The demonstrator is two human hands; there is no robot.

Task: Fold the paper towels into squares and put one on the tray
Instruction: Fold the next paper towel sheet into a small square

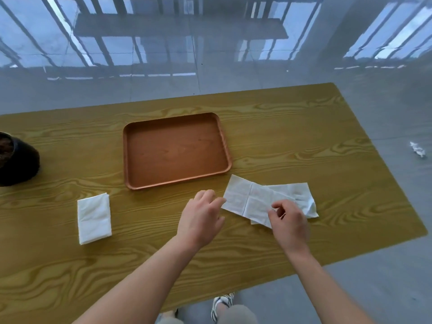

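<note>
A white paper towel (254, 197) lies partly folded as a long strip on the wooden table (304, 141), just right of the tray's near corner. My left hand (201, 218) touches its left end with the fingertips. My right hand (289, 220) pinches the strip's near edge around its middle. The brown tray (131, 160) sits at the table's centre with nothing in it. A second paper towel (94, 218), folded into a thick rectangle, rests on the table to the left, away from both hands.
A dark round pot (16, 160) stands at the table's left edge. A crumpled bit of white paper (418, 149) lies on the grey floor to the right. The table's right edge runs diagonally close to the strip.
</note>
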